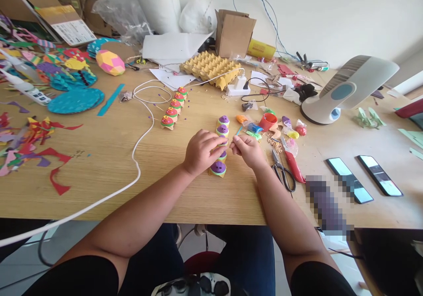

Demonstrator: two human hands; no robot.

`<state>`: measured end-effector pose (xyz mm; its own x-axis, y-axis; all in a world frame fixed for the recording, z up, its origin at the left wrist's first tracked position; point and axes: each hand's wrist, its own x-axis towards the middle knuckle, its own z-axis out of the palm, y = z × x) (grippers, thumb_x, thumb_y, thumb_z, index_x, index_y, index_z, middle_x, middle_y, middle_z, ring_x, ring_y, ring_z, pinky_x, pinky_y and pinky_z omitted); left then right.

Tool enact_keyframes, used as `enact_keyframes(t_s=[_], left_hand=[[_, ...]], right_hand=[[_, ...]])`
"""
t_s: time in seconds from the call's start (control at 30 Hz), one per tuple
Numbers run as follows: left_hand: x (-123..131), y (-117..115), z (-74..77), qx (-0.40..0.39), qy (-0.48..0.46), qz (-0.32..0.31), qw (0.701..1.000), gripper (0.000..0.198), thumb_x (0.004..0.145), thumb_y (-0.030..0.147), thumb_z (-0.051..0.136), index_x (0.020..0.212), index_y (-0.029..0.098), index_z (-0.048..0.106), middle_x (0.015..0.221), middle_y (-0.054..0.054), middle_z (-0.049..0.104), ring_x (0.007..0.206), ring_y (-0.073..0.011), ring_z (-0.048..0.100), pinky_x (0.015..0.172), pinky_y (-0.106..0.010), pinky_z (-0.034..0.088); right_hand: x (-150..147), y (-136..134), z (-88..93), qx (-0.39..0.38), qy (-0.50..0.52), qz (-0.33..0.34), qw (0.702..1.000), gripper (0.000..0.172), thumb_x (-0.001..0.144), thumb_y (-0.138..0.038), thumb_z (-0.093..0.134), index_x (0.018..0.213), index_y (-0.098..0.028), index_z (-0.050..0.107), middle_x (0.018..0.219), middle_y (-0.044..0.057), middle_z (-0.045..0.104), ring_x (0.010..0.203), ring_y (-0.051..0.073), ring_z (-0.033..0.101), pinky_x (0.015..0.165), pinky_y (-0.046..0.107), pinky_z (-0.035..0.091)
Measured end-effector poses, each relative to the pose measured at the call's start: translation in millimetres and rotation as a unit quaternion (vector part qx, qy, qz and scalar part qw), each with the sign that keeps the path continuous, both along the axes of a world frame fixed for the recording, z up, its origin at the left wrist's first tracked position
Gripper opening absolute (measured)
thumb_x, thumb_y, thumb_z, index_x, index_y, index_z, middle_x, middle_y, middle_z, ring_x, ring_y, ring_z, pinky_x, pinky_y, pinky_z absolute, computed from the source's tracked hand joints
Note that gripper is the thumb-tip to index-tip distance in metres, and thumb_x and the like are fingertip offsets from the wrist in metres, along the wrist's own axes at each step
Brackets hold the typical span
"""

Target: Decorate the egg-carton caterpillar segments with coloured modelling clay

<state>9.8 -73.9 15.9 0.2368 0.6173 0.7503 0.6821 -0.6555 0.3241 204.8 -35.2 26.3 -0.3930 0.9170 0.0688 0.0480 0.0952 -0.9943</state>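
Observation:
A strip of egg-carton cups stands in front of me, topped with purple domes that have small dark holes and pale green bands. My left hand reaches over it from the left, thumb and fingers around a middle cup, partly hiding it. Just right of the strip, my right hand is closed in a pinch on a thin blue stick, whose upper end points up. Farther left stands a second cup strip with red domes, green bands and yellow bits on top.
Scissors and a red-handled knife lie beside my right forearm. Bagged coloured clay and a red cup sit behind. A white cable crosses the left side. Two phones and a fan are at right.

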Motion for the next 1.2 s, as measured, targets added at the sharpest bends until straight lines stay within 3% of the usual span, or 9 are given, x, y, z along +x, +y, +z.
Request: enact_keyframes(t_s=[0.17,0.37,0.53,0.7,0.93,1.2], left_hand=[[0.8,0.8,-0.5,-0.019,0.002,0.000,1.000,0.024,0.095,0.041,0.064,0.106,0.022,0.075,0.093,-0.006,0.075,0.089,-0.0209,0.063,0.084,-0.037,0.050],[1.3,1.2,-1.3,-0.023,0.002,-0.008,1.000,0.020,0.095,0.038,0.065,0.100,0.023,0.077,0.089,-0.005,0.076,0.087,-0.0199,0.063,0.081,-0.036,0.051],[-0.6,0.8,-1.4,-0.008,-0.009,0.004,1.000,0.017,0.097,0.033,0.063,0.100,0.025,0.077,0.087,-0.004,0.076,0.084,-0.0184,0.062,0.080,-0.034,0.050],[-0.8,1.4,-0.4,0.010,-0.012,0.014,1.000,0.016,0.097,0.030,0.063,0.097,0.023,0.077,0.085,-0.003,0.076,0.082,-0.0183,0.061,0.078,-0.033,0.050],[0.6,2.1,-0.6,0.009,-0.022,-0.005,1.000,0.015,0.096,0.027,0.064,0.107,0.023,0.074,0.089,-0.003,0.076,0.084,-0.0181,0.062,0.080,-0.033,0.049],[-0.3,2.1,-0.2,0.027,-0.024,-0.014,0.999,0.010,0.094,0.025,0.066,0.096,0.023,0.075,0.083,-0.002,0.074,0.079,-0.0165,0.060,0.077,-0.031,0.047]], right_hand=[[-4.0,-3.3,2.1,0.050,-0.045,0.014,0.998,0.060,0.083,-0.073,0.062,0.059,-0.018,0.065,0.053,0.001,0.057,0.050,0.010,0.043,0.051,0.027,0.034],[-7.2,-6.5,2.9,0.075,-0.056,0.029,0.995,0.060,0.084,-0.072,0.062,0.058,-0.019,0.062,0.057,0.002,0.060,0.057,0.012,0.049,0.055,0.027,0.038],[-4.4,-5.3,3.6,0.044,-0.027,0.054,0.997,0.060,0.086,-0.071,0.059,0.060,-0.017,0.063,0.055,-0.001,0.052,0.053,0.010,0.040,0.052,0.027,0.032],[-4.0,-3.4,2.1,0.001,0.008,0.055,0.998,0.044,0.077,-0.061,0.076,0.073,-0.018,0.070,0.065,0.000,0.062,0.057,0.010,0.043,0.053,0.026,0.034],[-2.2,-0.4,-2.1,-0.036,0.041,0.054,0.997,0.039,0.075,-0.055,0.080,0.076,-0.018,0.069,0.066,-0.001,0.064,0.056,0.009,0.043,0.053,0.024,0.032],[0.6,2.6,-5.6,-0.061,0.056,0.077,0.994,0.035,0.075,-0.050,0.083,0.076,-0.017,0.070,0.064,-0.001,0.064,0.056,0.008,0.043,0.053,0.024,0.030]])
